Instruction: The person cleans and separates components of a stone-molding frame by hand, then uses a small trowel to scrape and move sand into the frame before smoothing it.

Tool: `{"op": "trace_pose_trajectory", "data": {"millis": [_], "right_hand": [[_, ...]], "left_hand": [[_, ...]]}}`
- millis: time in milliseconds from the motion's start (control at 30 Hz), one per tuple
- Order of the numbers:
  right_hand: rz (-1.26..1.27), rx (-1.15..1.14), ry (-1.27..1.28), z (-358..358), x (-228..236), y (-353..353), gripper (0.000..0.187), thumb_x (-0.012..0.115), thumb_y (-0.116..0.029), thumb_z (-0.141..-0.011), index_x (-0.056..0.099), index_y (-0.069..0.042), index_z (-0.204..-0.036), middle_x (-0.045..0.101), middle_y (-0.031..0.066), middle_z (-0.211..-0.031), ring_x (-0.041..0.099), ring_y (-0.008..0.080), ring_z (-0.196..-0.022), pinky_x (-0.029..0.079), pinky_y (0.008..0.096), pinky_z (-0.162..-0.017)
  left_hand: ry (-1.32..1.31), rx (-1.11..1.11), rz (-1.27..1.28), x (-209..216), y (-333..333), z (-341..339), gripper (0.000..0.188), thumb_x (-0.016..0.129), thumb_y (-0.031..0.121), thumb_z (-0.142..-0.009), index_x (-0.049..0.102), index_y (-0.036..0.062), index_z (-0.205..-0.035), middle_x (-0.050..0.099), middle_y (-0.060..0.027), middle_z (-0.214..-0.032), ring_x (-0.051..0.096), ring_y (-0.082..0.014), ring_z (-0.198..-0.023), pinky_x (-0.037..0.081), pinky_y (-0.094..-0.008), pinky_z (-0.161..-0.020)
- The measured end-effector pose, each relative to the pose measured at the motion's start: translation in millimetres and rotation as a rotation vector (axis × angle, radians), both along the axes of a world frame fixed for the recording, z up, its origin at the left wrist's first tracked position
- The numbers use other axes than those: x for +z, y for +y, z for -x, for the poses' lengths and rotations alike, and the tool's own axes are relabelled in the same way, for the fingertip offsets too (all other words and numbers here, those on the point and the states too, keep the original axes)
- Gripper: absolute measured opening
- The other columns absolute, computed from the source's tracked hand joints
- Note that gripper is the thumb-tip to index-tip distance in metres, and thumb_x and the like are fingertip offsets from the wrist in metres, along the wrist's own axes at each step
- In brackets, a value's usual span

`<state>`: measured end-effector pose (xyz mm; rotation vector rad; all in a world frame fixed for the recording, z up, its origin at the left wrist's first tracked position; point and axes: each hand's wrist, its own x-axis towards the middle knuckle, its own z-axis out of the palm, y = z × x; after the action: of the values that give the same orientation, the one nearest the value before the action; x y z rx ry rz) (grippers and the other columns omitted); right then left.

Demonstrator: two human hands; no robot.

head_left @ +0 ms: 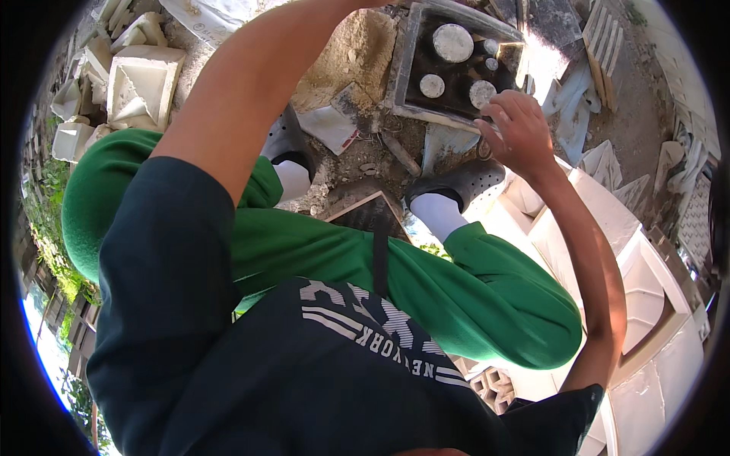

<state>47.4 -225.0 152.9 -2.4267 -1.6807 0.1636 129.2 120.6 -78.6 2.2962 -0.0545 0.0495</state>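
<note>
A dark rectangular mould box (401,64) with a grey rim lies on the ground in front of me. Inside it stand several round pieces with pale, powdery tops, such as a large disc (453,43) and a smaller disc (432,86). My right hand (521,131) is at the box's near right corner, fingers loosely bent and thumb apart, with nothing visible between them. Whether its fingertips touch the rim I cannot tell. My left arm stretches over a heap of sandy powder (353,57) to the top edge, where only a sliver of my left hand (368,3) shows; its fingers are hidden.
Pale hollow cast blocks (143,87) are piled at the left. More large white casts (646,292) stand close by my right arm. Slatted wood (601,53) leans beyond the box. Between my clog-shod feet and the box lie a torn bag (328,125) and rubble.
</note>
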Motion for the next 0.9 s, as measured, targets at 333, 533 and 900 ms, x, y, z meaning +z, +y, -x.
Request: {"op": "trace_pose_trajectory", "data": {"millis": [333, 533, 900], "right_hand": [[0.071, -0.439, -0.092, 95.4, -93.3, 83.2, 0.084, 0.075, -0.043, -0.075, 0.037, -0.008, -0.142, 0.038, 0.0179, -0.14, 0.033, 0.0364, -0.134, 0.026, 0.0509, -0.109], [0.003, -0.501, -0.069, 95.8, -109.4, 107.1, 0.086, 0.073, -0.047, -0.078, 0.035, -0.004, -0.142, 0.038, 0.0181, -0.141, 0.033, 0.0384, -0.133, 0.024, 0.0528, -0.11], [0.013, -0.52, -0.135, 94.7, -128.2, 107.8, 0.071, 0.061, -0.04, -0.087, 0.036, -0.002, -0.142, 0.048, 0.0126, -0.135, 0.032, 0.037, -0.136, 0.02, 0.0578, -0.111]], "left_hand": [[0.246, -0.314, -0.206, 39.2, -33.0, 24.7, 0.056, 0.069, 0.01, -0.077, 0.049, 0.0129, -0.129, 0.063, -0.0158, -0.113, 0.061, -0.0347, -0.106, 0.048, -0.0448, -0.088], [0.192, -0.233, -0.245, 51.1, -11.9, 38.7, 0.05, 0.066, 0.008, -0.078, 0.051, 0.0128, -0.125, 0.065, -0.0129, -0.11, 0.062, -0.032, -0.107, 0.049, -0.0431, -0.085], [-0.159, -0.281, -0.339, 2.2, 0.9, 19.0, 0.031, 0.064, 0.026, -0.081, 0.063, 0.0107, -0.108, 0.067, -0.0133, -0.107, 0.062, -0.0253, -0.105, 0.045, -0.0485, -0.092]]}}
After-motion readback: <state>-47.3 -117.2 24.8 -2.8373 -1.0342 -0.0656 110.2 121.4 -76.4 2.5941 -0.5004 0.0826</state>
